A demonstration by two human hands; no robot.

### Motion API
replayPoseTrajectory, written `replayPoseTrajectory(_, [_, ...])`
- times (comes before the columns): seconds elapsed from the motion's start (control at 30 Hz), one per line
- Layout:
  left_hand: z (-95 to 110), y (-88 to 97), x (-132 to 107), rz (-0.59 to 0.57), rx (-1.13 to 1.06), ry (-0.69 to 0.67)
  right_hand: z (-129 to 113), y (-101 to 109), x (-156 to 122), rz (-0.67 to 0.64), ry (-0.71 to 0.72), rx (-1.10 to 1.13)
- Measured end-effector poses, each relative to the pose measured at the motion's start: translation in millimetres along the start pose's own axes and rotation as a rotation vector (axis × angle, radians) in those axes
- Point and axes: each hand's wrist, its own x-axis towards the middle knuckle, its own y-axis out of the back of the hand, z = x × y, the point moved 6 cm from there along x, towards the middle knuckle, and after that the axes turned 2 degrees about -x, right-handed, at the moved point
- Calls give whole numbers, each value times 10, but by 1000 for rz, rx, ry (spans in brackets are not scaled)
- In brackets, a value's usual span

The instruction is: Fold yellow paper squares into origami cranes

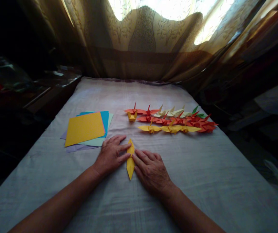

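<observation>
A yellow folded paper (130, 168), long and narrow with pointed ends, lies flat on the cloth between my hands. My left hand (111, 153) rests at its left side, fingers stretched out, with thumb and fingertip touching the paper's edge and middle. From the right, my right hand (151, 170) lies flat with extended fingers, the fingertips pressing at the paper's right edge. Neither hand wraps around the paper.
A stack of coloured paper sheets (84, 129), yellow on top, lies left. Rows of folded paper cranes in red, yellow, cream and green stand at the right, including a yellow crane (173, 128). A pale cloth (105, 207) covers the surface; a patterned curtain (141, 35) hangs behind.
</observation>
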Motion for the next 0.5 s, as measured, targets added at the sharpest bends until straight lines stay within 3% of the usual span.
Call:
replayPoseTrajectory(0.17, [31,6,-3,0,20,8,-35,35,97,-26,40,-61])
replayPoseTrajectory(0.33, [30,3,-9,10,5,18,-132,-7,246,-155,164,-217])
replayPoseTrajectory(0.5, [17,-2,0,-6,-26,36,-181,-52,220,-188,221,-259])
